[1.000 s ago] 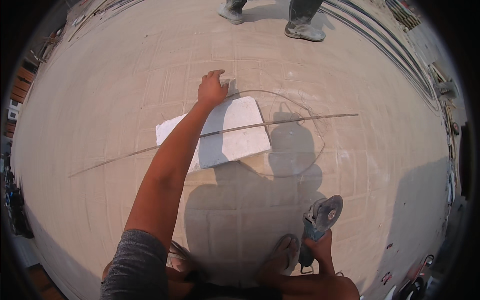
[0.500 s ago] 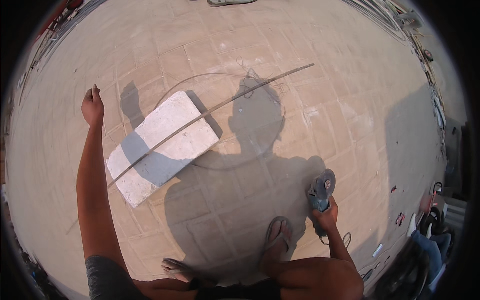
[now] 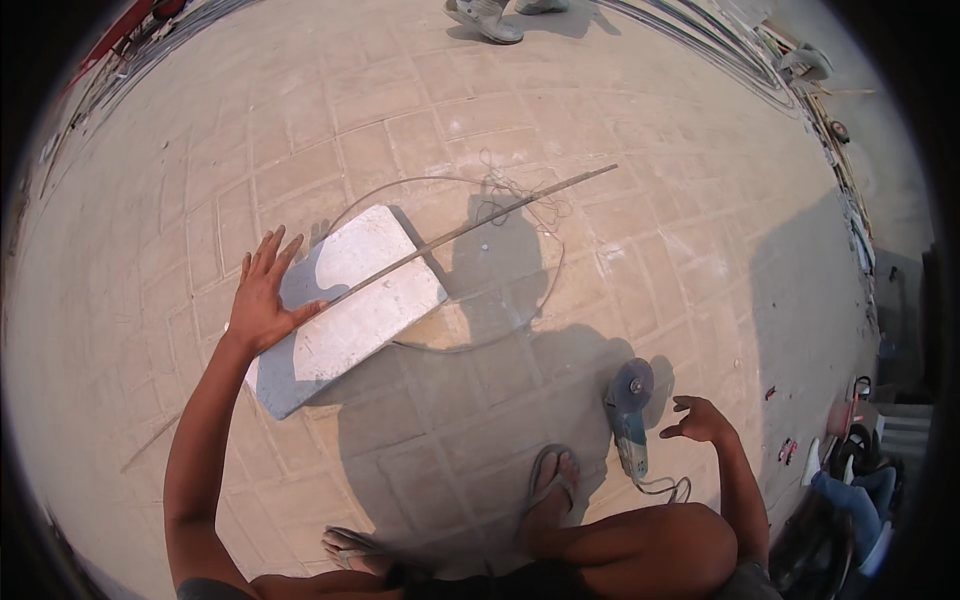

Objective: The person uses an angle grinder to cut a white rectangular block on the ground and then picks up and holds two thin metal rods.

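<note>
My left hand (image 3: 263, 305) is spread over the left part of a white rectangular block (image 3: 370, 315), thumb at a long thin metal rod (image 3: 530, 197) lying diagonally across the block; whether it presses on the rod I cannot tell. A loop of thin wire (image 3: 461, 345) lies on the paving around the block's right side, tangled near the rod's upper end. An angle grinder (image 3: 628, 430) lies at lower right, cord trailing downward. My right hand (image 3: 695, 420) is just right of it, fingers apart and holding nothing.
Another person's boots (image 3: 490, 22) stand at the top on the paved ground (image 3: 390, 135). Long rods or pipes (image 3: 710, 45) run along the upper right edge. Another person's jeans-clad legs (image 3: 850, 495) show at lower right among clutter. A red object (image 3: 105, 45) sits at upper left.
My left hand has moved right and down onto the block, fingers spreading. My right hand has let go of the grinder, which now lies on the ground. The boots show more at the top.
</note>
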The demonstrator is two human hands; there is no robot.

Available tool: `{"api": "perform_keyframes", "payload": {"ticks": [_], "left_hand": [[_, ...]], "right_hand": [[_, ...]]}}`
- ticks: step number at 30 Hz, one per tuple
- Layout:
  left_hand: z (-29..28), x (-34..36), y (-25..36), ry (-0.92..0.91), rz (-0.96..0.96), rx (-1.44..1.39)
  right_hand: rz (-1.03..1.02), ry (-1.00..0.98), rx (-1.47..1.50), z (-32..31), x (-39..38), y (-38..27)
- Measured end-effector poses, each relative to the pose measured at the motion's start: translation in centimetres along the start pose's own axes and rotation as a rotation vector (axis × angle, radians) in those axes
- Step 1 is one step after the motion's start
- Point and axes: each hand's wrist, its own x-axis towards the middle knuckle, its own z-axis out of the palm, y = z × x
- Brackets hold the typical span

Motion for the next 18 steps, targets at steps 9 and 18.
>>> {"api": "perform_keyframes", "payload": {"ticks": [9,18], "left_hand": [[5.0,8.9,15.1,-0.107,0.240,0.062],[5.8,7.4,15.4,-0.242,0.325,0.139]], "right_hand": [[-0.467,0.491,-0.163,-7.3,17.1,-22.3],[-0.519,0.652,0.074,-3.3,26.7,-31.1]]}}
